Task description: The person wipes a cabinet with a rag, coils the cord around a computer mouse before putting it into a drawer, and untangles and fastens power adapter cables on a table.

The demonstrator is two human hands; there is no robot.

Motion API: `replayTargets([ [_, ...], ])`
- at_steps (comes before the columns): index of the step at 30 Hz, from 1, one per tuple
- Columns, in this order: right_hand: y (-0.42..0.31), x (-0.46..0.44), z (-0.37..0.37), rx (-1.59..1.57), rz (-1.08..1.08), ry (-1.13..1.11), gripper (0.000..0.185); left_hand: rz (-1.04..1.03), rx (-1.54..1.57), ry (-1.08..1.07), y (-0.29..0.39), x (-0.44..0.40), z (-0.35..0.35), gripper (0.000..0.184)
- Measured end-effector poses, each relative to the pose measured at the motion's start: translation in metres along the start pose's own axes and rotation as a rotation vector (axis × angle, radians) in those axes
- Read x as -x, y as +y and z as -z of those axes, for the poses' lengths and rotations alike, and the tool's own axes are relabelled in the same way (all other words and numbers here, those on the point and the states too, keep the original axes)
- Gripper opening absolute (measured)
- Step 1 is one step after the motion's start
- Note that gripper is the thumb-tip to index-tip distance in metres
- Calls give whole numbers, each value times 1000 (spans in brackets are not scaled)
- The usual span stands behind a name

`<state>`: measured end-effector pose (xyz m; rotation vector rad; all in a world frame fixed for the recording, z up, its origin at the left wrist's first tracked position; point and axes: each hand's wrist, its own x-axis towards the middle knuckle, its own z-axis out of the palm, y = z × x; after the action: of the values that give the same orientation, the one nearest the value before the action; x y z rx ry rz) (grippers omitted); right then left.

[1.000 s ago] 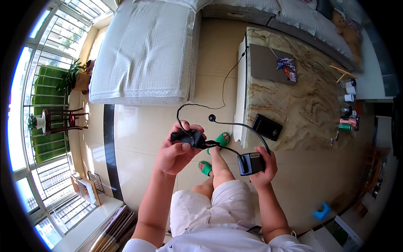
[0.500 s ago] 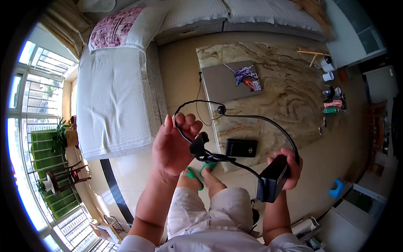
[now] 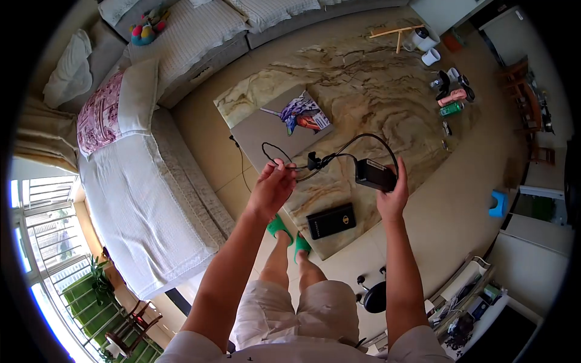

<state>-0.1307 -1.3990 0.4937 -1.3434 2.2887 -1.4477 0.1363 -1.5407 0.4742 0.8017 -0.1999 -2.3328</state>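
Observation:
My right hand (image 3: 394, 198) grips a black power adapter (image 3: 374, 176) along its right side, above the marble table. A black cable (image 3: 367, 135) leaves the adapter, arcs over it and runs left in a bundle. A black clip-like piece (image 3: 313, 161) sits on the bundle. My left hand (image 3: 270, 189) pinches the cable's left part, and a small loop stands up beyond its fingertips. Below the hands, a grey laptop-like slab (image 3: 257, 130) with a colourful picture lies flat on the table. Closer to me is a black case (image 3: 331, 221) with a gold emblem.
The marble table (image 3: 387, 91) carries a wooden stand (image 3: 397, 35), a white cup (image 3: 431, 57) and a green can (image 3: 451, 109) at its far right. A sofa (image 3: 142, 199) borders the left. A blue stool (image 3: 498, 204) stands right, and a round black seat (image 3: 374, 297) is near my legs.
Both hands have moved forward over the table with the adapter and cable. My left hand has gone from open beside the cable to pinching it. The view has turned and shifted.

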Motion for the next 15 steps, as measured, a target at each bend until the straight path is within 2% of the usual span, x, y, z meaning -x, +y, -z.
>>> replayTargets([
  [1, 12, -8, -7, 149, 54, -91, 66, 19, 8, -3, -1, -17, 11, 10],
  [2, 23, -14, -12, 288, 111, -184, 69, 58, -45, 105, -2, -29, 20, 8],
  [3, 22, -17, -14, 288, 103, -215, 71, 100, -102, 213, -4, -36, 26, 9],
  [4, 25, -22, -17, 298, 91, -218, 71, 115, -99, 216, -3, -45, 34, 9],
  [6, 29, -24, -19, 391, 240, -246, 74, 331, -742, 401, 3, -55, 42, 19],
  [7, 31, -24, -18, 396, 231, -251, 74, 200, -943, 453, 2, -56, 38, 28],
  [8, 33, -27, -18, 422, 263, -279, 75, 201, -942, 453, 1, -56, 33, 28],
  [10, 36, -34, -19, 445, 291, -309, 76, -301, -1582, 483, 3, -48, 12, 27],
  [11, 39, -36, -19, 438, 319, -327, 78, -743, -1646, 302, 0, -51, 9, 30],
  [12, 43, -36, -18, 431, 345, -347, 81, -733, -1650, 301, -1, -52, -6, 30],
  [13, 47, -35, -17, 431, 337, -352, 81, -872, -1808, 179, -1, -54, -28, 30],
  [15, 56, -36, -17, 404, 317, -406, 83, -1012, -1960, 49, -8, -67, -35, 31],
])
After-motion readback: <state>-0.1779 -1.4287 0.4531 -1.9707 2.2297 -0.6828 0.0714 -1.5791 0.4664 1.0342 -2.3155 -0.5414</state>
